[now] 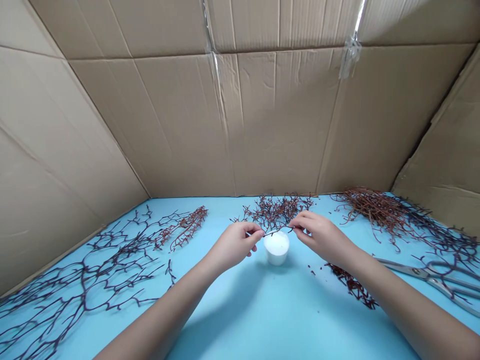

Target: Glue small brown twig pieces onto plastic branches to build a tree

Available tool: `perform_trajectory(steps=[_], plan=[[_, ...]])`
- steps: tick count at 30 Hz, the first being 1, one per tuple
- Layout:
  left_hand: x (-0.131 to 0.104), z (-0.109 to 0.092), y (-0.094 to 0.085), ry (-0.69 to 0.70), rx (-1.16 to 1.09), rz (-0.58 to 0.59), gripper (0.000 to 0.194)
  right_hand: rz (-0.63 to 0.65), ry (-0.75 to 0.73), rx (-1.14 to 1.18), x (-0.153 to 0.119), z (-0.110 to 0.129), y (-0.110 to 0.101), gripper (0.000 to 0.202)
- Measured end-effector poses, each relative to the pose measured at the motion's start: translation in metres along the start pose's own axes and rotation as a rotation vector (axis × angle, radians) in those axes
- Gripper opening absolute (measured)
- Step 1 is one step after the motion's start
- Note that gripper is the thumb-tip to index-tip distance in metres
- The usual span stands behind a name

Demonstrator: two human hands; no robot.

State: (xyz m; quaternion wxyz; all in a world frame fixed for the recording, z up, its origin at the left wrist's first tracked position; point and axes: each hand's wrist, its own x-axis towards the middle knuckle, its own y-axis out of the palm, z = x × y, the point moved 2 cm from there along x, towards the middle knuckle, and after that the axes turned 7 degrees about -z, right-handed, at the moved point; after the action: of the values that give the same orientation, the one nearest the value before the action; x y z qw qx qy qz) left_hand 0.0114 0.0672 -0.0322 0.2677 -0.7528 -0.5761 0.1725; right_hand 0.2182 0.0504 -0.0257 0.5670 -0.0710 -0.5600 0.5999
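My left hand [238,242] pinches one end of a thin dark twig [278,230] between thumb and fingers. The other end of that twig is pinched by my right hand [317,232], so it stretches sideways between both hands. Just below the twig stands a small white cup-shaped piece [276,250] on the blue surface; I cannot tell whether the twig touches it. Behind lies a heap of short reddish-brown twigs [275,210], partly hidden by my right hand.
Large dark branches [84,280] spread across the left, with reddish sprigs [189,227] beside them. A pile of brown stems [375,210] lies back right. Scissors [420,272] and small clippings [354,287] lie near my right forearm. Cardboard walls [270,125] surround the blue table [292,320].
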Motion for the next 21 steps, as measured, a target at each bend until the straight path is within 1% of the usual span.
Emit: perform_trajectory(steps=[3, 7, 11, 15, 18, 21], plan=[[0.000, 0.000, -0.001, 0.015, 0.034, 0.029, 0.029, 0.002, -0.019, -0.040, -0.001, -0.002, 0.003, 0.022], [0.001, 0.003, 0.001, 0.064, 0.095, 0.028, 0.025, 0.011, -0.042, -0.064, -0.001, -0.003, 0.006, 0.021], [0.002, 0.005, 0.007, 0.154, 0.204, -0.029, 0.022, 0.032, -0.087, -0.129, -0.002, 0.000, 0.007, 0.021], [0.000, 0.003, 0.014, 0.259, 0.308, -0.098, 0.021, 0.079, -0.164, -0.286, -0.004, 0.007, 0.009, 0.023], [-0.001, 0.002, 0.017, 0.303, 0.357, -0.111, 0.023, 0.104, -0.200, -0.376, -0.006, 0.011, 0.012, 0.025], [-0.002, 0.002, 0.018, 0.325, 0.387, -0.110, 0.025, 0.144, -0.196, -0.422, -0.007, 0.013, 0.014, 0.025]])
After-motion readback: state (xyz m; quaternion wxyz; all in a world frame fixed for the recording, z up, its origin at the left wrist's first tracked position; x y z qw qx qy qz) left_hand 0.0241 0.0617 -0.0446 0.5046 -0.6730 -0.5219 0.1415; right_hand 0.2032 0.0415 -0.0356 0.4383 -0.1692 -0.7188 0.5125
